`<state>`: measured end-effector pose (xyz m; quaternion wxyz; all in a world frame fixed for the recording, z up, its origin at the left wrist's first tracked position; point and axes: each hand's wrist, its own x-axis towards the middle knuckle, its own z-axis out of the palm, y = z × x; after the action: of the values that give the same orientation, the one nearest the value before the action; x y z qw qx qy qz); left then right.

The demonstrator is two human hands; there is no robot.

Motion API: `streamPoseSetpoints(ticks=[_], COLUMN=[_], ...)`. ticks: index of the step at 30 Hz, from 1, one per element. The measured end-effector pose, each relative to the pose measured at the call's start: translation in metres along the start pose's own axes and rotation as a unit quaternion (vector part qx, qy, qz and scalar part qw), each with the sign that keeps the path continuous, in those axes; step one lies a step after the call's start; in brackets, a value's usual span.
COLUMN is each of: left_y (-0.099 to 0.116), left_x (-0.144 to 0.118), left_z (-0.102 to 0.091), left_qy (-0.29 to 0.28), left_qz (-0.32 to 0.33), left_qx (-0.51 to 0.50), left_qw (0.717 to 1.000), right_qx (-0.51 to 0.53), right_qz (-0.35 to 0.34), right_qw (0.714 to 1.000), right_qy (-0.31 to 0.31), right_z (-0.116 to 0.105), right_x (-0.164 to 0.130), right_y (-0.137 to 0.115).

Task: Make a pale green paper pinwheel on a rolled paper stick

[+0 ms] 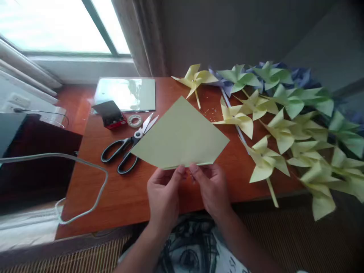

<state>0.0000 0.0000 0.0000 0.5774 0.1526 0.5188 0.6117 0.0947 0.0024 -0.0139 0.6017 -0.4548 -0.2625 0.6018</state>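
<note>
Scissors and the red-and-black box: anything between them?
Head view: a tape roll lies between the scissors and the box, just right of the box, by the blade tips. The rest of that stretch is bare table.

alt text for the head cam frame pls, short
Both hands, left hand and right hand, pinch the near edge of a folded pale yellow paper over a wooden table. Black-handled scissors lie left of it; paper pinwheels are piled at right.
</note>
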Motion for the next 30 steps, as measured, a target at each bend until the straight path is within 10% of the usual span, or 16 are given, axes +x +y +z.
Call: streamPoseSetpoints(ticks=[21, 30], left_y=[-0.011, -0.004], left_x=[0.001, -0.001], left_z=[-0.012, 0.001], left_qy=[-0.003, 0.004], left_qz=[0.068, -0.015], left_qx=[0.046, -0.039], left_qw=[0.997, 0.999], right_qx=[-0.002, -0.034], right_qz=[-0.009, -0.016], right_qw=[1.000, 0.999], right_qy=[0.006, 0.013], right_z=[0.002, 0.003], right_x=[0.000, 0.004], right_y=[-0.003, -0.001])
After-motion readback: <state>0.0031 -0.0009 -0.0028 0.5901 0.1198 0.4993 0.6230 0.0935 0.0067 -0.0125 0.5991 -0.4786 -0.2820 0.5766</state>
